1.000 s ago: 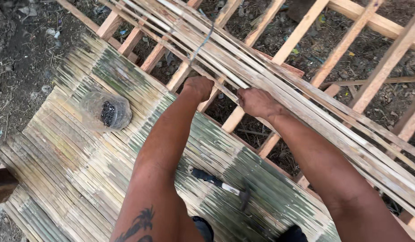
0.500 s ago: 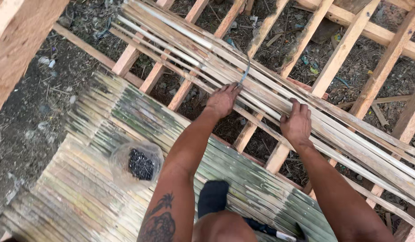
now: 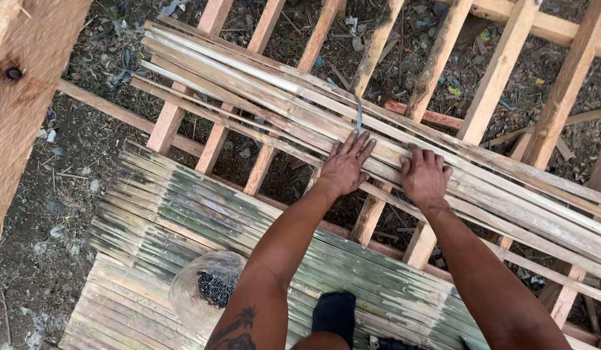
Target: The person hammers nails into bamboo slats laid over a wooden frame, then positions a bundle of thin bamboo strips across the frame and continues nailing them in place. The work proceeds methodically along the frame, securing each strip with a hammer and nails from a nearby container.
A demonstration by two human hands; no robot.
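I count my two hands, my left hand [image 3: 346,167] and my right hand [image 3: 425,176], both flat on one loose bundle of bamboo slats [image 3: 261,91]. Seven wooden joists [image 3: 501,74] run beneath it. There is one finished bamboo floor panel [image 3: 158,220], one clear bag of nails [image 3: 206,288], and one wooden post [image 3: 28,97].

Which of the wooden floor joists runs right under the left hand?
The joist that emerges just below the left hand, under the loose bamboo slats; the next joist right passes under the right hand.
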